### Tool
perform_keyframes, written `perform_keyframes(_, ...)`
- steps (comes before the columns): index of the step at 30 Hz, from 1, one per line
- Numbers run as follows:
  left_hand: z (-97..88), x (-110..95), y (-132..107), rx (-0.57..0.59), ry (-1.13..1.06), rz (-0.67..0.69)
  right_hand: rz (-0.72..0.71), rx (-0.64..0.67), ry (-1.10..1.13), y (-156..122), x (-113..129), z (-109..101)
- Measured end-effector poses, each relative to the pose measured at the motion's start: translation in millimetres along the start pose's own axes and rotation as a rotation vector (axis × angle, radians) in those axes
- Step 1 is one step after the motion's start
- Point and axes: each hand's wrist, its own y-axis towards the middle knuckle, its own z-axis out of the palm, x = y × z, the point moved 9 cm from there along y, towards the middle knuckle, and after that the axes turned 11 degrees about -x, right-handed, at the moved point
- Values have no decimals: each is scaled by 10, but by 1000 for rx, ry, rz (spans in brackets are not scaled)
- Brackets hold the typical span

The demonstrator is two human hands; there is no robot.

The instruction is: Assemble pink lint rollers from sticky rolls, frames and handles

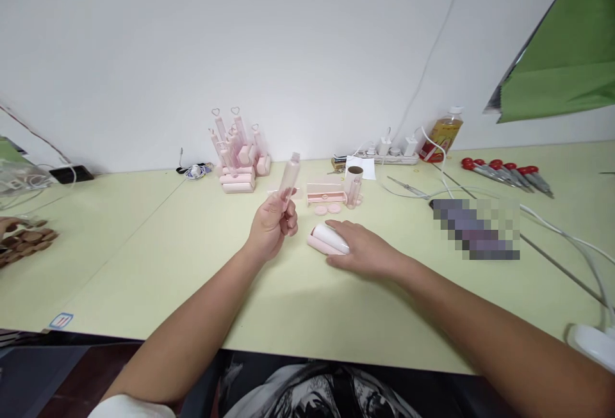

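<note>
My left hand (272, 223) is raised above the pale green table (144, 264), fingers pinched round a slim pink handle piece (289, 176) held upright. My right hand (362, 248) rests on the table with its fingers closed over a pink and white roller case (328, 239) lying on its side. Just behind lie a pink tray part (325, 194), two pink discs (327, 209) and a pink upright tube with a dark core (354, 182).
A cluster of assembled pink rollers (237, 155) stands at the back centre. A power strip (389, 155), a bottle of yellow liquid (442, 134), red-handled screwdrivers (504, 173) and white cables (567, 232) lie to the right. Brown pieces (24, 242) sit at the left edge.
</note>
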Motion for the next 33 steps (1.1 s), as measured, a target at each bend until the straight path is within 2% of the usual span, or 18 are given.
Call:
perform_keyframes(2, 59, 99, -31, 60, 15, -99, 15, 14, -10, 3, -10, 1)
perform_keyframes(5, 94, 220, -76, 104, 109, -163, 148, -36, 127, 65, -127, -75)
perform_keyframes(7, 112, 238, -97, 123, 177, -141, 238, -129, 301, 114, -215, -150)
perform_keyframes(10, 158, 237, -138, 183, 289, -106, 286, -242, 686, 161, -265, -203)
perform_keyframes(12, 185, 249, -170, 235, 358, -102, 305, -259, 924, 165, -261, -183)
perform_keyframes(15, 237, 277, -222, 338, 442, -85, 319, -264, 1111, 142, -219, -163)
perform_keyframes(19, 260, 328, -264, 403, 551, -73, 282, -275, 1172, 114, -139, -183)
perform_keyframes(27, 237, 314, -242, 375, 687, 29, 228, -262, 1064, 112, -122, -175)
perform_keyframes(33, 241, 238, -227, 361, 777, 143, 204, -253, 1085, 105, -114, -170)
